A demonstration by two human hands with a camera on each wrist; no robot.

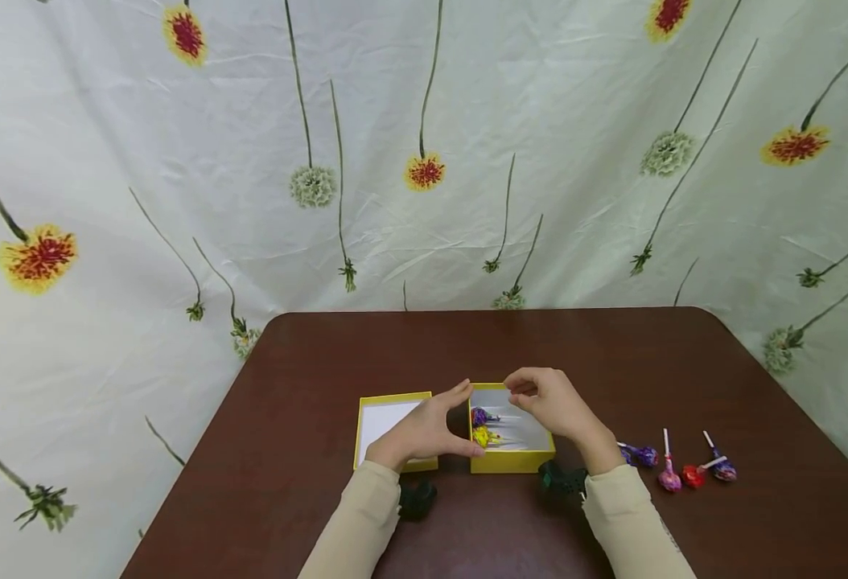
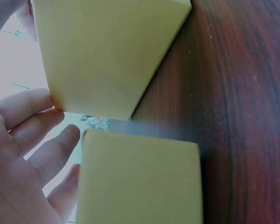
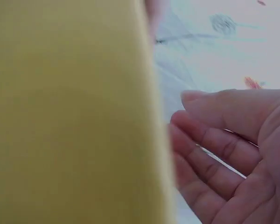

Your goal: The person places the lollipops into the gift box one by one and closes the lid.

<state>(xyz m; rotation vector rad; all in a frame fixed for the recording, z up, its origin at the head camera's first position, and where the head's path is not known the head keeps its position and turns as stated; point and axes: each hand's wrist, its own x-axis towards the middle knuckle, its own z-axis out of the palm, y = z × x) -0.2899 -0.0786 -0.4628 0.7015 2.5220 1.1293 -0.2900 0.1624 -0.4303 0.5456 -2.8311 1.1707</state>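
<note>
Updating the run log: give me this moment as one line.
left hand: touching yellow box; right hand: over box, nothing visibly held; inside: wrapped lollipops; yellow lid: left of box; table, right: loose lollipops

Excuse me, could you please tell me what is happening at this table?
A person's left hand holds an open yellow box at its left side. The right hand hovers over it, fingers loosely curled, with nothing visible in them. Some lollipops lie in the box; others lie on the table to the right. The lid lies left of the box.
</note>
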